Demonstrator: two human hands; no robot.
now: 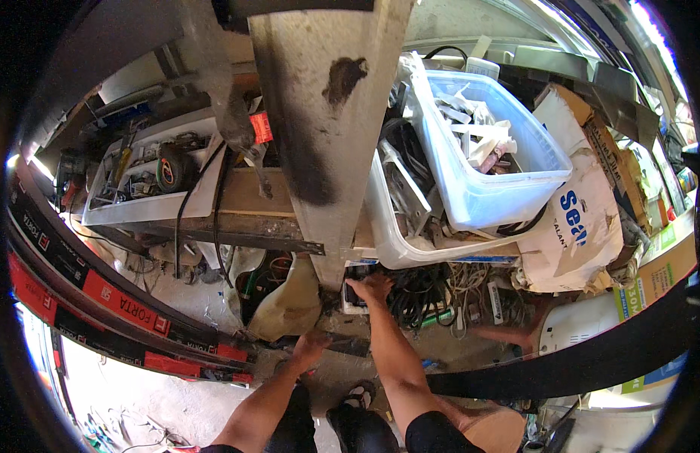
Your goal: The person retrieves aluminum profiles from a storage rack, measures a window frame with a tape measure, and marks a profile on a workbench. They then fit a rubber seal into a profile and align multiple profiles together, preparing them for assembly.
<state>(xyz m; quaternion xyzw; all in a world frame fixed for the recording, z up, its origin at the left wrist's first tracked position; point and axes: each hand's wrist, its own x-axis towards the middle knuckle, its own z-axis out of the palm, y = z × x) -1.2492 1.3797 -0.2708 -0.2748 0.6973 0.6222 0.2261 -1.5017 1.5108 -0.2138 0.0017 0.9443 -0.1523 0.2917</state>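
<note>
Low at the foot of a grey metal post [331,113], my right hand [373,288] reaches forward and grips the upper part of a small dark case [355,308]. The post and shelf edge partly cover that case. Black coiled cables [418,298] hang just right of this hand. My left hand [311,347] is lower and nearer to me, its fingers curled. A dark flat strip [351,346] lies by its fingertips; whether the hand holds it I cannot make out. Beyond the left hand stands a cut-open beige container [289,306] with cords inside.
A clear blue tub [501,192] of white scraps sits on a larger white bin [399,253] at right, beside a torn sealant carton [580,234]. A white tray [150,215] of tools fills the left shelf. Black-and-red banded rails [123,302] curve at left; a black bar [561,377] crosses at right.
</note>
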